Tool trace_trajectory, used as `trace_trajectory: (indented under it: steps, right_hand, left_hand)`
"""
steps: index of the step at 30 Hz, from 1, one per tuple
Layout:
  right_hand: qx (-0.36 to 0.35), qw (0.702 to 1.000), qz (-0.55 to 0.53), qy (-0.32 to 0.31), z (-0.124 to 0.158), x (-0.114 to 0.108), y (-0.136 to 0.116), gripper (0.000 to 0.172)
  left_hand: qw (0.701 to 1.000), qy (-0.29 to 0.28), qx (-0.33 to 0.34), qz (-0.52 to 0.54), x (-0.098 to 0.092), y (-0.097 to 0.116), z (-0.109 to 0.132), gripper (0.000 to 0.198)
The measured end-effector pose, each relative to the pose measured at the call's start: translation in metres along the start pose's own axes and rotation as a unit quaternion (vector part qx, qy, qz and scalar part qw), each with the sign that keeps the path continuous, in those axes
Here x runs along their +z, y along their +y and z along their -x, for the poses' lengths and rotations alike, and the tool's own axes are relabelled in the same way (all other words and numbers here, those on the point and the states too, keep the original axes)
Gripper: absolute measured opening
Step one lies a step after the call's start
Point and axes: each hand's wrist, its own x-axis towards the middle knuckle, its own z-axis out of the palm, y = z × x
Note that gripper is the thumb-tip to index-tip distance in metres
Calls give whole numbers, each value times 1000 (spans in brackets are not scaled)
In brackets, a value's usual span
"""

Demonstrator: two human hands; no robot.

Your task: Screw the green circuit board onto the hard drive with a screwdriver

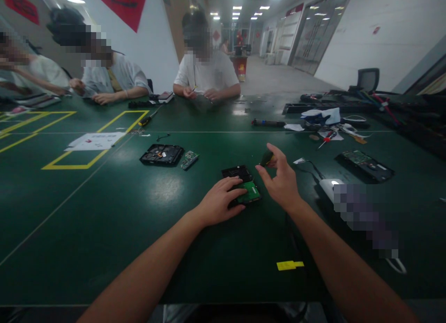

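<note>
A hard drive (pixel 251 191) with a green circuit board lies on the table in front of me. My left hand (pixel 221 198) rests on its left side, fingers spread over the casing and board, the thumb by the near edge. Just beyond its right side, my right hand (pixel 281 177) is raised, pinching the dark handle of a screwdriver (pixel 266 158) between thumb and fingers. The screwdriver's shaft and tip cannot be made out. Left of the drive are an opened black drive casing (pixel 162 154) and a loose circuit board (pixel 190 159).
Another drive (pixel 365 165) and a pale device with a strap (pixel 327 188) lie to the right. A yellow tag (pixel 286 266) is near the front edge. Tools, gloves (pixel 320 116) and cables clutter the far right. Several people sit opposite; a yellow-black screwdriver (pixel 147 118) and papers (pixel 94 141) lie left.
</note>
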Motion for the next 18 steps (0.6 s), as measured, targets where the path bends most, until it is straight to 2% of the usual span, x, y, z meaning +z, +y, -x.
trace_trajectory:
  steps: [6, 13, 18]
  right_hand:
    - [27, 998, -57, -28, 2, 2, -2, 76]
    - [26, 999, -3, 18, 0, 1, -3, 71]
    - [47, 998, -31, 7, 1, 2, -2, 73]
  left_hand:
    - [1000, 2, 1, -5, 0, 0, 0, 48]
    - [1000, 9, 7, 5, -1, 2, -1, 47]
    - [1000, 8, 4, -3, 0, 1, 0, 47]
